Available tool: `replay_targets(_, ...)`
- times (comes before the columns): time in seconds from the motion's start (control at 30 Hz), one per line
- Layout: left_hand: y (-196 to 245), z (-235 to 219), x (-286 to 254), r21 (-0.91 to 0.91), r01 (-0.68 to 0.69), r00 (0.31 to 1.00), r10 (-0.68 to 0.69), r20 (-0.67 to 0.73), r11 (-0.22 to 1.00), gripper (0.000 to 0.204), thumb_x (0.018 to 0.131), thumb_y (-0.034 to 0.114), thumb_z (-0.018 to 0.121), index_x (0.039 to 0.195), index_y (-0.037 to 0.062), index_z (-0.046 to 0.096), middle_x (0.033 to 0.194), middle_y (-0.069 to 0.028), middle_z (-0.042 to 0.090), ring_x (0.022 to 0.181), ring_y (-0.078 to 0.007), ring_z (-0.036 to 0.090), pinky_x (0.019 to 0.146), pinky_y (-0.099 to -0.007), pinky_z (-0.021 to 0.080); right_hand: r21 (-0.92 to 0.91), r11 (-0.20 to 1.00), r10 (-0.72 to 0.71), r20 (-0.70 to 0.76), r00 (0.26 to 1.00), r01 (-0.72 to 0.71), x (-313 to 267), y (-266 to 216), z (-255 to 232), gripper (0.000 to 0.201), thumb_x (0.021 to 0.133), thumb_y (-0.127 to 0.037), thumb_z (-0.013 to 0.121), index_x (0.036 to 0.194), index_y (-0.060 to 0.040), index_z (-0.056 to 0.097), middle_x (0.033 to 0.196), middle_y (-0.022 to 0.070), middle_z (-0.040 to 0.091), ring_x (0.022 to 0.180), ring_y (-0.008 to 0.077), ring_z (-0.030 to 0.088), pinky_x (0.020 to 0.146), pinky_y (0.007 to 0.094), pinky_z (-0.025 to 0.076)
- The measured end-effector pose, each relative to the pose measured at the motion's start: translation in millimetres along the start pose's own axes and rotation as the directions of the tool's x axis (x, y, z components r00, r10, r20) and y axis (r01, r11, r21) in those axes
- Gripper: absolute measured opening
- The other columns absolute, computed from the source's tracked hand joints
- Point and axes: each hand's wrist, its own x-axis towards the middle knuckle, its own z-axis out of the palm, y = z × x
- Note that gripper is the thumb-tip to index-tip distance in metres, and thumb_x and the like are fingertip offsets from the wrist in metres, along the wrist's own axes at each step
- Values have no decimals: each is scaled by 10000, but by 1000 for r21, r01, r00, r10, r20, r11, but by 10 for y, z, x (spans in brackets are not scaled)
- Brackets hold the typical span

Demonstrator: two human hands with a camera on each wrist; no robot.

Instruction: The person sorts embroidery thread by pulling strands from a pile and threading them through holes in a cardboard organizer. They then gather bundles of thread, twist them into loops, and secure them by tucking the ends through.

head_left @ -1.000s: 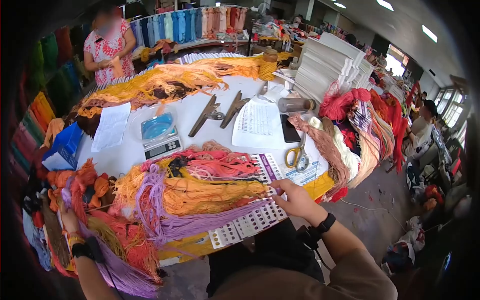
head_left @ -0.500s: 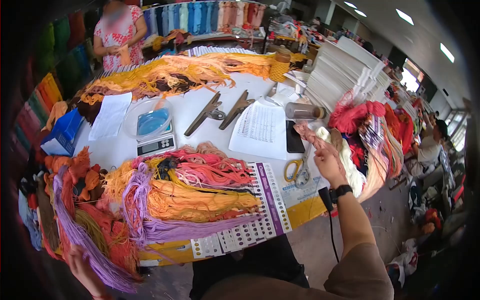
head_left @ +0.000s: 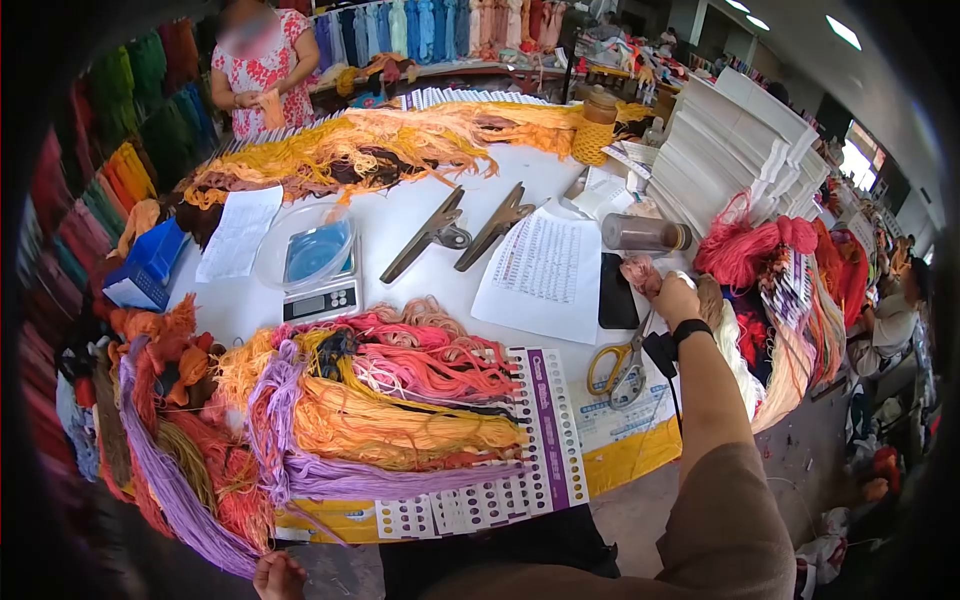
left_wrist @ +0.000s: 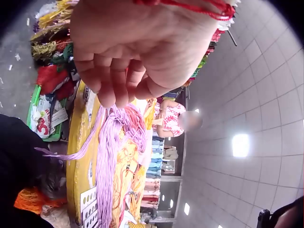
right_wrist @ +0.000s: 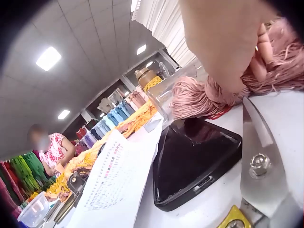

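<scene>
Pink yarn lies as a dusty bundle at the far right of the white table, and my right hand is on it, fingers curled round the strands; the right wrist view shows those fingers buried in the same yarn.

Around that hand I see one black phone just to its left, one printed sheet beyond the phone, one brown bottle lying behind the yarn, and one pair of yellow-handled scissors near my wrist. Two long metal clips lie mid-table, with one scale carrying a clear tub to their left. A purple-striped colour card sits under the big heap of orange, pink and lilac skeins, close to the table's near edge.

My left hand is low at the near edge, by the hanging lilac yarn. In the left wrist view its fingers are bent inward above those lilac strands; I cannot tell whether they pinch any.

One person in a floral top stands across the table.
</scene>
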Motion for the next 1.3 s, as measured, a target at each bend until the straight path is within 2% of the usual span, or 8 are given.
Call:
replay_targets(0.2, 23, 200, 55, 86, -3, 993, -7, 118, 996, 126, 860, 147, 542, 934, 51, 577, 827, -27, 563, 744, -115, 525, 676, -256, 431, 109, 994, 29, -74, 997, -21, -139, 101, -118, 375, 813, -352, 512, 1005, -30, 516, 937, 198, 616, 920, 354, 592, 785, 429, 469)
replay_targets(0.3, 72, 293, 40, 122, -46, 983, 23, 181, 991, 152, 861, 158, 543, 954, 42, 574, 840, -32, 564, 746, -118, 525, 697, -259, 437, 412, 910, 145, -431, 891, 51, -203, 362, -171, 275, 795, -227, 539, 1006, -53, 512, 936, 212, 610, 858, 374, 590, 736, 444, 455)
replay_targets(0.43, 35, 425, 79, 89, -71, 974, 50, 220, 994, 113, 857, 129, 526, 914, 38, 560, 785, -23, 555, 687, -114, 519, 651, -243, 436, 640, 768, 373, -487, 790, 33, -455, 641, -428, 413, 811, -328, 577, 1114, -60, 493, 932, 209, 608, 878, 371, 584, 738, 411, 447)
replay_targets(0.67, -43, 545, 100, 60, -147, 927, 117, 357, 987, 83, 861, 77, 501, 862, 24, 565, 726, -46, 566, 632, -129, 544, 598, -253, 465, 795, 487, 395, -570, 720, 362, -1063, 672, -928, 267, 825, -170, 608, 985, 33, 544, 785, 24, 560, 694, 79, 487, 625, 221, 409)
replay_targets(0.87, 245, 660, -26, 40, -264, 799, 195, 570, 964, 150, 878, 82, 512, 988, -15, 545, 820, -81, 598, 754, -142, 585, 724, -266, 469, 877, 3, -229, -467, 854, 480, -2628, -476, -1729, 146, 728, -30, 645, 827, -51, 540, 729, 6, 582, 662, 77, 550, 627, 228, 456)
replay_targets(0.97, 462, 867, -325, -82, -356, 568, 285, 772, 931, 235, 818, 48, 608, 1027, -31, 533, 850, -91, 608, 792, -181, 608, 764, -314, 490, 845, 39, -696, -360, 621, 534, -3129, -1065, -1935, 234, 701, -220, 677, 849, -61, 592, 647, 86, 573, 574, 200, 586, 559, 309, 465)
replay_targets(1.07, 500, 1000, -582, -236, -385, 355, 379, 855, 892, 489, 794, 45, 634, 1206, 1, 374, 1107, -97, 517, 1019, -184, 525, 857, -322, 435, 725, 30, -817, -379, 435, 688, -3448, -1649, -1844, 251, 734, -341, 620, 750, -101, 548, 654, 99, 560, 629, 292, 590, 544, 361, 446)
replay_targets(1.3, 307, 785, -538, -119, -560, 599, 500, 626, 820, 483, 796, -29, 575, 1237, -13, 378, 1125, -88, 506, 1024, -155, 500, 886, -292, 412, 789, -180, -754, -494, 432, 588, -3719, -1993, -1474, 298, 711, -301, 684, 822, -63, 542, 658, 73, 532, 549, 197, 545, 510, 293, 435)
